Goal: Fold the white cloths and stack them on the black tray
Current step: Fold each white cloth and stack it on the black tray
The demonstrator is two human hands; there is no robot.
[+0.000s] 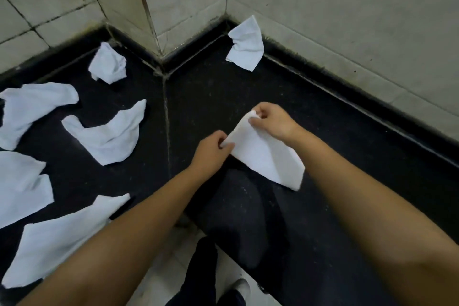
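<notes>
Dark stone counter (211, 97) runs into a tiled corner, and you stand at its edge. Nearest you, your left hand (211, 148) and right hand (270, 119) each pinch a top corner of one white cloth (265, 156), held up, not yet folded. Left of it lie five loose cloths (104, 136); beyond it, another (246, 45) sits in the corner. No tray or stack shows, so I judge you barely begun.

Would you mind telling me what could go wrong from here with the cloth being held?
1. The left hand and right hand pinch only one edge of the held cloth, so it could slip.
2. Its free corner hangs past the counter edge and may drag.
3. No tray is visible for stacking.
</notes>
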